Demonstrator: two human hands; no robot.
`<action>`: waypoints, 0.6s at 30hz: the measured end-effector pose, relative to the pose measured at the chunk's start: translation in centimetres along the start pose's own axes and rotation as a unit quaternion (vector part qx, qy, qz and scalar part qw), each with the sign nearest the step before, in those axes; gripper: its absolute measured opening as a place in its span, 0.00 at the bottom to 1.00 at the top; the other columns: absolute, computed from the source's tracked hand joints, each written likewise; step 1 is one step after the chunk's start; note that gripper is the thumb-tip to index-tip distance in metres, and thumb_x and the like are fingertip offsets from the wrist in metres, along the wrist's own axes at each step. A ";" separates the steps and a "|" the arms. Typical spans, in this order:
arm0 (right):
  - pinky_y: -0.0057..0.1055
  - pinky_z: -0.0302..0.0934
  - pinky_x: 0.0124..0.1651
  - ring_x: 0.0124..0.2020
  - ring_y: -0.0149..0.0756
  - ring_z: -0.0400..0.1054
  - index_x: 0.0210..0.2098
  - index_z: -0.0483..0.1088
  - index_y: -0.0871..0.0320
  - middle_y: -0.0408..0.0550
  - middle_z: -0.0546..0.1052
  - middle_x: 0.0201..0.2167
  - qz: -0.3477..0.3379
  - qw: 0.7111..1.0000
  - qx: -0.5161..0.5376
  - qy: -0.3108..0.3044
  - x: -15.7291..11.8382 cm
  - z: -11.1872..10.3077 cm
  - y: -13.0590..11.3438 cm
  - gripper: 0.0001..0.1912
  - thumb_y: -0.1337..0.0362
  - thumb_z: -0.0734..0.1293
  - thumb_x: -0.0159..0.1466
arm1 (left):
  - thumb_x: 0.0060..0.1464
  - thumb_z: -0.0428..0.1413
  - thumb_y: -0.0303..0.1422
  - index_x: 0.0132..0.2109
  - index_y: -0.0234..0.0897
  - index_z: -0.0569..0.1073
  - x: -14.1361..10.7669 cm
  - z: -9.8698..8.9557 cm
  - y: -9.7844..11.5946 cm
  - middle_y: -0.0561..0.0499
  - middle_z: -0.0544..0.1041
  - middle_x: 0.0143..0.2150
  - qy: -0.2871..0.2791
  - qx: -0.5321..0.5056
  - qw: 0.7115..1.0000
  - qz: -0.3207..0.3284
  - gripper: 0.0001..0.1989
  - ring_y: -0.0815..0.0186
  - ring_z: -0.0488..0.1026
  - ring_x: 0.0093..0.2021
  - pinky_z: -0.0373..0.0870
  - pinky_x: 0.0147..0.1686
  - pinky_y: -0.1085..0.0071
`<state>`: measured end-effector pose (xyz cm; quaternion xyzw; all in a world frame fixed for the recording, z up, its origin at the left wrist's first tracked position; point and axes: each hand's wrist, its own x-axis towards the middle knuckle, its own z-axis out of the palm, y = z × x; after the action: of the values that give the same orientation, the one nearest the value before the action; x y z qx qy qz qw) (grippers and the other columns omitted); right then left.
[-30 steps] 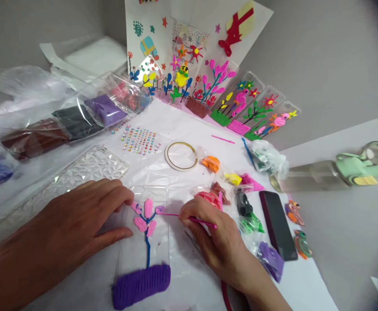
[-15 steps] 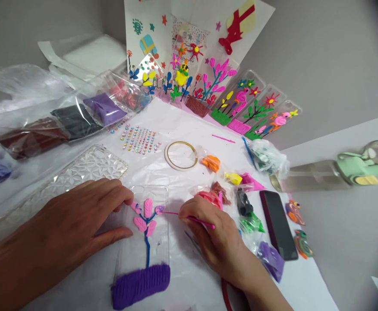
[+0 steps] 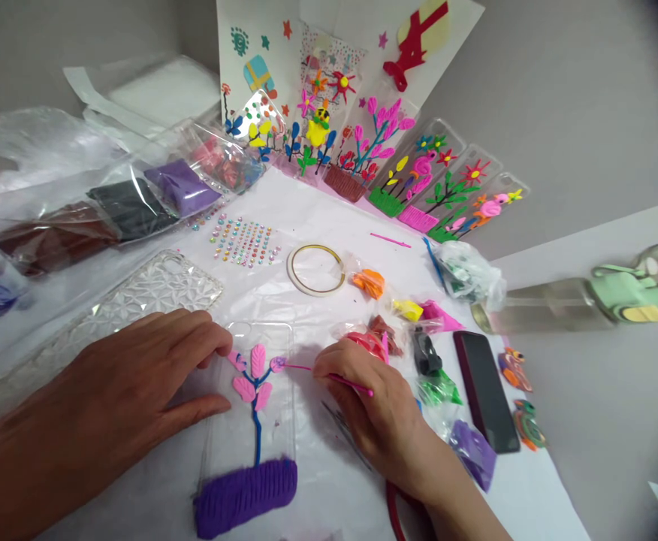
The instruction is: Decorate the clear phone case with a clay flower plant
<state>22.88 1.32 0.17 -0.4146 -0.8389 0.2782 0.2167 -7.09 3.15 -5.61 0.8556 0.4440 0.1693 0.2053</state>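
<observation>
A clear phone case lies flat with a clay plant on it: pink leaves, a blue stem and a ridged purple clay base. Its upper left edge is touched by my left hand, whose thumb and forefinger are spread apart. Between the fingertips of my right hand is a thin pink clay modelling tool. The tool's tip meets the right-hand leaf, which has blue or purple marks. Another pink tool lies farther back.
Bagged clay in orange, yellow and purple lies right, beside a dark phone and a bottle. A tape roll and gem stickers lie behind the case. Decorated cases stand at the back.
The view has shifted very slightly. My right hand and the pink tool have barely moved; the tool's tip stays at the right-hand leaf. My left hand keeps its place.
</observation>
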 end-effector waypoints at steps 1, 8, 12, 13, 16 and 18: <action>0.26 0.64 0.43 0.39 0.32 0.69 0.47 0.64 0.54 0.45 0.75 0.39 0.006 1.000 0.005 0.004 0.1 -0.1 -0.1 0.13 0.79 0.59 0.74 | 0.73 0.49 0.51 0.52 0.48 0.66 0.0 0.0 0.0 0.54 0.72 0.44 -0.001 0.000 1.000 0.001 0.14 0.56 0.71 0.45 0.61 0.45 0.61; 0.26 0.64 0.43 0.38 0.32 0.70 0.45 0.63 0.53 0.44 0.75 0.38 0.026 0.999 0.023 0.016 0.3 -0.6 -0.3 0.11 0.77 0.60 0.75 | 0.73 0.49 0.51 0.51 0.49 0.67 0.0 -0.1 0.1 0.54 0.74 0.45 0.002 -0.008 1.000 -0.003 0.13 0.55 0.71 0.45 0.62 0.44 0.60; 0.27 0.65 0.42 0.38 0.34 0.70 0.47 0.63 0.54 0.46 0.75 0.39 0.000 1.000 -0.009 0.011 0.2 -0.2 0.1 0.13 0.79 0.58 0.74 | 0.70 0.51 0.51 0.50 0.51 0.69 -0.1 0.3 -0.4 0.54 0.76 0.43 0.012 -0.013 1.000 -0.010 0.12 0.55 0.73 0.42 0.66 0.44 0.59; 0.28 0.65 0.42 0.38 0.34 0.69 0.48 0.63 0.54 0.46 0.75 0.39 -0.005 1.000 -0.016 0.007 0.2 -0.2 0.2 0.14 0.79 0.58 0.73 | 0.69 0.53 0.51 0.50 0.52 0.69 -0.2 0.5 -0.6 0.54 0.77 0.43 0.016 -0.014 1.000 -0.011 0.13 0.54 0.73 0.42 0.67 0.45 0.58; 0.28 0.65 0.41 0.38 0.34 0.69 0.47 0.63 0.54 0.46 0.75 0.39 0.000 1.000 -0.010 0.000 0.1 -0.3 0.2 0.13 0.79 0.58 0.73 | 0.63 0.56 0.51 0.50 0.54 0.72 -0.3 0.9 -1.1 0.54 0.78 0.43 0.027 -0.018 0.999 -0.014 0.13 0.54 0.74 0.41 0.70 0.45 0.58; 0.27 0.65 0.41 0.38 0.33 0.69 0.46 0.64 0.54 0.45 0.75 0.38 0.018 1.000 0.010 0.006 0.2 -0.6 0.1 0.11 0.77 0.59 0.74 | 0.62 0.56 0.49 0.49 0.53 0.72 -0.2 0.9 -1.0 0.55 0.78 0.42 0.036 -0.018 0.999 -0.014 0.12 0.55 0.74 0.40 0.71 0.45 0.58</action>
<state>23.19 1.70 0.58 -0.4290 -0.8271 0.2881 0.2209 -7.49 3.32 -6.90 0.8391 0.4596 0.2046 0.2068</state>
